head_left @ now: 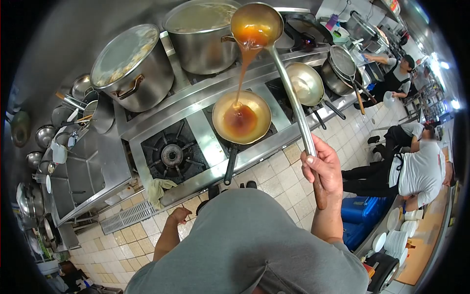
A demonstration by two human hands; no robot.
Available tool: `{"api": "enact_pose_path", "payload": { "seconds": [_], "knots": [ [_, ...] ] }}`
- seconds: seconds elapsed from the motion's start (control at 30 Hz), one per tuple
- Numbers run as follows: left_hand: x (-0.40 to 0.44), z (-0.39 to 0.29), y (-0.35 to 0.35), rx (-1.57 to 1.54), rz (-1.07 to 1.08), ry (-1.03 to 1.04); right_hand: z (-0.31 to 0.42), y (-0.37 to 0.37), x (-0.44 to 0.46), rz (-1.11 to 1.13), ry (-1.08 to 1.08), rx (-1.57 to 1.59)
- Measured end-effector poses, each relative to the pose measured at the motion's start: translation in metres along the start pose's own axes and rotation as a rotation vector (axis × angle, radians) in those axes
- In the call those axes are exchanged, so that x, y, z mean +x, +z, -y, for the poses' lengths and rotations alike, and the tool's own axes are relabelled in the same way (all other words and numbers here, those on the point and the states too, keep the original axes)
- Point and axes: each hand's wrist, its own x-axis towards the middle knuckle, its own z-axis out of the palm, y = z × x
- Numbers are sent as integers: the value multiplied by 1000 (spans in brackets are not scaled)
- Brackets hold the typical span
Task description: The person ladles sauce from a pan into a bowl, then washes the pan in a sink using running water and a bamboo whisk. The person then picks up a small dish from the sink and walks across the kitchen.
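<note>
My right hand (324,166) is wrapped around the lower handle of a long metal ladle (292,95). The ladle's bowl is raised and tipped above the stove, and a stream of reddish-brown sauce (241,121) runs from it into a frying pan (219,109). A pool of that sauce lies in the middle of the pan, whose black handle points toward me. Low by my side, my left hand (180,215) hangs with loosely bent fingers and holds nothing. Close to it, a pale cloth (157,191) drapes over the stove's front edge.
Two large stockpots (159,81) stand behind the burners. Left of the pan is a bare burner (172,155); right of it sits another pan (306,83). A sink (81,179) is at left. Two people (423,171) work at right, near stacked plates (395,241).
</note>
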Motion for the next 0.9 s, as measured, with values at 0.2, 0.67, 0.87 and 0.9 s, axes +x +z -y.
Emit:
{"api": "enact_pose_path", "payload": {
  "seconds": [0.2,0.67,0.87,0.9],
  "knots": [
    [-9,-11,5,-394,26,-265,4,-8,1,94,-100,-48],
    [-14,-19,-1,17,-101,2,-11,-29,-6,70,-59,-127],
    [-19,-57,-32,-536,-48,-340,-81,-66,11,-16,117,-721],
    [-31,-99,-76,-840,-41,-534,-93,-72,16,-8,122,-926]
  ]
}}
